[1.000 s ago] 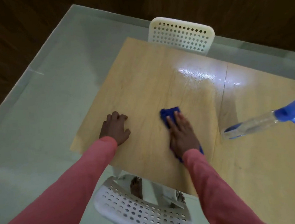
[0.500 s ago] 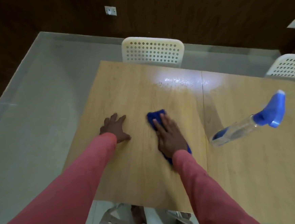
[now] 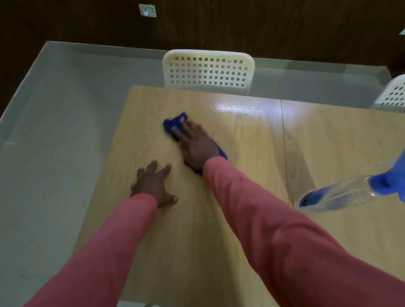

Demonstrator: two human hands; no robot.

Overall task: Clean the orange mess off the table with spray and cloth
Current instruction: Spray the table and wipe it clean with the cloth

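My right hand (image 3: 196, 145) lies flat with straight fingers on a blue cloth (image 3: 173, 123), pressing it onto the light wooden table (image 3: 245, 150). The cloth sticks out beyond my fingertips and beside my wrist. My left hand (image 3: 154, 183) rests open on the tabletop, fingers spread, just nearer and to the left of the cloth. A clear spray bottle (image 3: 359, 189) with a blue trigger head stands on the table at the right, apart from both hands. I see no orange mess on the wood. A wet-looking glare shines on the far part of the table.
A white perforated chair (image 3: 208, 71) stands at the table's far edge, and another white chair (image 3: 402, 94) at the far right. A seam (image 3: 284, 147) runs across the tabletop. Grey floor lies to the left, a dark wooden wall behind.
My right hand has pushed the cloth farther away across the table. My left hand stays planted in about the same place. The view has tilted up.
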